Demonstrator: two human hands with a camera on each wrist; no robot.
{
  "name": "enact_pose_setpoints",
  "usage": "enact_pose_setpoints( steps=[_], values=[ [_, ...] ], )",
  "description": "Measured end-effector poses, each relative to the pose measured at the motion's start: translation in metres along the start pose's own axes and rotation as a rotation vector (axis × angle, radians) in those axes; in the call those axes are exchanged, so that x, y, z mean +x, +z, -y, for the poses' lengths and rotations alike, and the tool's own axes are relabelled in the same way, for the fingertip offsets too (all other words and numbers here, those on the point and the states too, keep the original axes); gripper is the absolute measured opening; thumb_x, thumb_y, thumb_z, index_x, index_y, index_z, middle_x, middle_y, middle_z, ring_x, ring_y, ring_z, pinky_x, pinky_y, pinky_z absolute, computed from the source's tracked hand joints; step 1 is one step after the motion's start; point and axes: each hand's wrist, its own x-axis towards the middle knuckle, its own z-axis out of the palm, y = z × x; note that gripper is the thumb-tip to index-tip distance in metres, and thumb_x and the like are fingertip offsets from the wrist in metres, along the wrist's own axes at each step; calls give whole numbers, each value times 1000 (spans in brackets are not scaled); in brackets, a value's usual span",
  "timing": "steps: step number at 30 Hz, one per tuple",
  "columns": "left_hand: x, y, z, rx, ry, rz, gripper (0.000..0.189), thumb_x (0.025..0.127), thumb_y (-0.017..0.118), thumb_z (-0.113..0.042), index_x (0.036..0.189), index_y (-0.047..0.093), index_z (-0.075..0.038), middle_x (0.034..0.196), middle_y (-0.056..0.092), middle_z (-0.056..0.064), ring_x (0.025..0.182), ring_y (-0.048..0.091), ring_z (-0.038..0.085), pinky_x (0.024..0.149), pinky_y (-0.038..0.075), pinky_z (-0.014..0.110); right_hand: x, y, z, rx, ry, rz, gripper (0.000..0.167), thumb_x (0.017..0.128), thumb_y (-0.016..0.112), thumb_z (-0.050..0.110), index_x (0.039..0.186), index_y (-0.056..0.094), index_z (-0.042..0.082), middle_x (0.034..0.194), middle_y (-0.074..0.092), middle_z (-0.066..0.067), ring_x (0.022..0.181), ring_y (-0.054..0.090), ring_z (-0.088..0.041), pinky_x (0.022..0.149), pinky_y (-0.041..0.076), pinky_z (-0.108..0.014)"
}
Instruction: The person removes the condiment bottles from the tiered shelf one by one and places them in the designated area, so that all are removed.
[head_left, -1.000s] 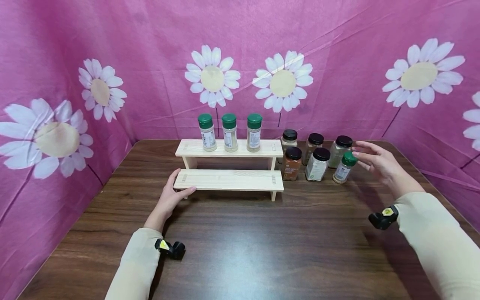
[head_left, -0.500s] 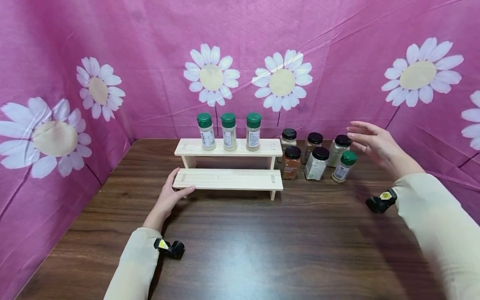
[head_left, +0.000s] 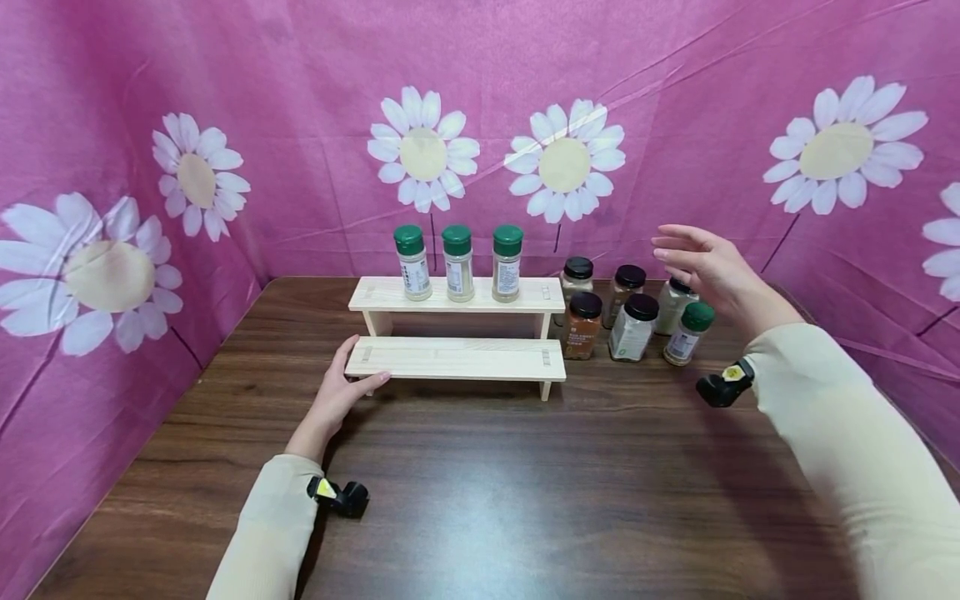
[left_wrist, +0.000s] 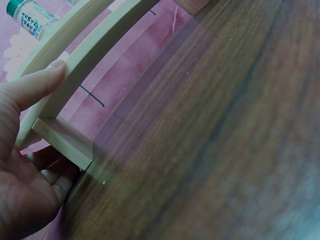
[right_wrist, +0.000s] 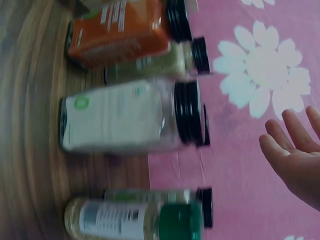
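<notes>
My left hand (head_left: 336, 398) grips the left end of a two-tier wooden spice rack (head_left: 453, 358), thumb on the front edge of its lower step. In the left wrist view its fingers curl around the end by the leg. Three green-capped spice jars (head_left: 459, 267) stand upright on the upper step. My right hand (head_left: 716, 273) is raised above the back right of a jar group, fingers extended, holding nothing. Under it, a black-capped jar (head_left: 672, 310) is partly hidden. A green-capped jar (head_left: 686, 335) stands in front, apart from the hand.
Right of the rack stand a red-orange jar (head_left: 582, 329), a white-labelled jar (head_left: 633, 332) and two black-capped jars behind, one of them a brownish jar (head_left: 624, 292). Pink flowered cloth (head_left: 315, 167) hangs behind the brown wooden table (head_left: 480, 483).
My right hand has risen from beside the front green-capped jar and shifted left over the jars, away from that cap. My left hand stays on the rack.
</notes>
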Motion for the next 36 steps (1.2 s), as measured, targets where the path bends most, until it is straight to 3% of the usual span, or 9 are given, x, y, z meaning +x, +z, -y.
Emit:
enact_pose_setpoints(
  steps=[8, 14, 21, 36],
  values=[
    [-1, 0, 0, 15, -7, 0, 83, 73, 69, -14, 137, 15, -9, 135, 21, 16, 119, 18, 25, 97, 12, 40, 12, 28, -8, -62, 29, -8, 38, 79, 62, 6, 114, 49, 12, 109, 49, -3, 106, 40, -15, 97, 22, -35],
    [0, 0, 0, 7, -8, 4, 83, 74, 68, -14, 137, 14, -10, 136, 20, 15, 119, 18, 25, 96, 12, 40, 21, 49, -17, -34, 16, 13, 33, 77, 62, 2, 108, 54, 12, 104, 51, -3, 104, 42, -18, 89, 32, -30],
    [0, 0, 0, 6, -8, 6, 84, 73, 69, -14, 137, 15, -9, 135, 20, 16, 119, 18, 25, 96, 12, 40, 29, 73, -25, -126, 29, 65, 45, 81, 59, 4, 123, 41, 3, 120, 40, -13, 116, 30, -31, 96, 20, -41],
    [0, 0, 0, 6, -2, -3, 83, 73, 69, -13, 137, 16, -9, 135, 21, 15, 119, 19, 25, 96, 12, 39, 39, 113, -39, -180, 26, 159, 49, 81, 57, 2, 125, 37, -1, 124, 38, -16, 114, 36, -29, 94, 26, -39]
  ],
)
